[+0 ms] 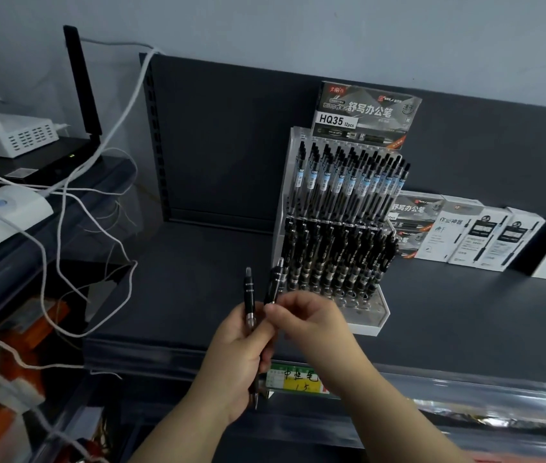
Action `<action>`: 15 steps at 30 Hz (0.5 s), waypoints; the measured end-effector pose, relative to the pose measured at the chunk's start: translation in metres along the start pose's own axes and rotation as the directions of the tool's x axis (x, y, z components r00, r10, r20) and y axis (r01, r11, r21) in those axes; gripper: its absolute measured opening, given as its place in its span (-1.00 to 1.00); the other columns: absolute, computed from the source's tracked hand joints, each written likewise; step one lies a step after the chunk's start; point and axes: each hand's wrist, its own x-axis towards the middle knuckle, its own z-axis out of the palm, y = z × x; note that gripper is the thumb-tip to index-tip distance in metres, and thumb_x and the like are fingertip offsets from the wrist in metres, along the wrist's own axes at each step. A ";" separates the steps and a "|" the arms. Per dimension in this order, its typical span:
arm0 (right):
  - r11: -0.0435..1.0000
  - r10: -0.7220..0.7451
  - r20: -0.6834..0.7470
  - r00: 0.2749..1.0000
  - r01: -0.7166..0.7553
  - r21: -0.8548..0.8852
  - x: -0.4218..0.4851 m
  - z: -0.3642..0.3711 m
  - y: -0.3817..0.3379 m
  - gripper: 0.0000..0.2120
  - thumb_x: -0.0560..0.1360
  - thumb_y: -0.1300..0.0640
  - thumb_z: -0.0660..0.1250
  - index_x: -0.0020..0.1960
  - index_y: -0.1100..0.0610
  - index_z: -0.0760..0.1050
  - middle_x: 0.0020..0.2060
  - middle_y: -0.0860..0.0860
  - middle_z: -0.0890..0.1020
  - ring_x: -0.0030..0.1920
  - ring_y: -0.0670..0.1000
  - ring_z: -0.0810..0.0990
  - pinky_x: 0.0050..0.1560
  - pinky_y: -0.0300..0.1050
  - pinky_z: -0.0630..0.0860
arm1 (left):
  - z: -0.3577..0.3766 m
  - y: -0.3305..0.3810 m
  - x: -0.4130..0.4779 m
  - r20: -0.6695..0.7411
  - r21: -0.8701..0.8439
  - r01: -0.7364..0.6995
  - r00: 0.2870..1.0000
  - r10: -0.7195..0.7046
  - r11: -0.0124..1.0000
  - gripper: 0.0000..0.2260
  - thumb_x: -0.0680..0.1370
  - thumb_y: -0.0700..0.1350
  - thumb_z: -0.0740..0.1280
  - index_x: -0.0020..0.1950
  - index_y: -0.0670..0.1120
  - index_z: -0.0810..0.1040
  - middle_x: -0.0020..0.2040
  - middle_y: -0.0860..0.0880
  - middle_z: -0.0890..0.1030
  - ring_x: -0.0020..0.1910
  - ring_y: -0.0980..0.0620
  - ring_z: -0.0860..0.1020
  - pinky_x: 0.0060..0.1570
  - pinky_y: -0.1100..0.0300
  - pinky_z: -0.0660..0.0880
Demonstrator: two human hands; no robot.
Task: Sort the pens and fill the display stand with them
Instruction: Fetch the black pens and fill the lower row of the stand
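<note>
Gripped slim black plastic pen (249, 295) in left hand (231, 357), pinched second pen (275, 280) with right hand (303, 317); judged light, stiff, slick: mid-barrel hold.

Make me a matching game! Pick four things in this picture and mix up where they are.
Things:
1. clear pens
2. black pens
3. HQ35 box
4. white boxes

Places:
A. at the top of the display stand, behind the pens
B. upper row of the display stand
C. on the shelf, right of the display stand
D. lower row of the display stand

Pairs: 1-B, 2-D, 3-A, 4-C
</note>
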 end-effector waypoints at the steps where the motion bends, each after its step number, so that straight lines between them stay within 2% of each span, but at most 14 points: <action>1: 0.998 0.026 0.014 1.000 -0.027 0.057 -0.001 0.000 0.000 -0.87 0.45 0.13 0.40 -0.18 0.19 0.57 -0.32 0.03 0.62 -0.30 -0.07 0.58 -0.20 -0.21 0.54 | 0.003 0.000 0.000 0.012 0.012 -0.003 1.000 0.003 1.000 -0.90 0.57 -0.18 0.27 0.00 -0.11 0.57 -0.43 0.05 0.48 -0.45 0.12 0.36 -0.47 0.26 0.27; 3: 0.992 0.058 -0.016 0.998 -0.056 0.111 0.001 -0.005 0.000 -0.88 0.46 0.13 0.40 -0.22 0.16 0.58 -0.28 0.13 0.63 -0.25 0.03 0.55 -0.13 -0.07 0.52 | 0.007 0.000 -0.001 0.040 -0.012 0.013 0.999 -0.013 1.000 -0.89 0.56 -0.22 0.27 -0.03 -0.12 0.59 -0.41 0.04 0.51 -0.45 0.11 0.38 -0.48 0.27 0.28; 7: 0.988 0.065 -0.006 0.998 -0.064 0.142 0.003 -0.014 0.002 -0.84 0.52 0.16 0.31 -0.16 0.16 0.63 -0.24 0.02 0.70 -0.22 -0.01 0.55 -0.05 -0.03 0.49 | 0.010 0.002 0.001 0.037 -0.091 0.073 0.997 -0.070 0.993 -0.86 0.56 -0.22 0.26 -0.06 -0.14 0.62 -0.38 -0.01 0.55 -0.42 0.10 0.46 -0.45 0.26 0.38; 11: 0.999 0.040 -0.015 0.999 -0.040 0.007 0.002 -0.019 0.001 -0.87 0.46 0.10 0.39 -0.16 0.17 0.63 -0.26 0.14 0.67 -0.23 0.03 0.60 -0.03 0.02 0.57 | 0.015 0.001 0.005 0.041 -0.034 0.035 0.999 -0.033 0.999 -0.86 0.55 -0.22 0.28 -0.08 -0.13 0.65 -0.31 -0.05 0.61 -0.31 0.03 0.52 -0.30 0.20 0.49; 15: 0.993 -0.025 -0.166 0.986 0.006 -0.118 0.012 -0.036 -0.015 -0.93 0.48 0.12 0.37 -0.10 0.10 0.61 -0.24 0.04 0.68 -0.26 -0.08 0.60 -0.20 -0.23 0.56 | 0.015 0.002 0.013 -0.005 -0.014 -0.004 1.000 0.004 1.000 -0.85 0.55 -0.19 0.28 0.01 -0.07 0.64 -0.11 -0.02 0.69 -0.05 0.04 0.61 0.03 0.13 0.51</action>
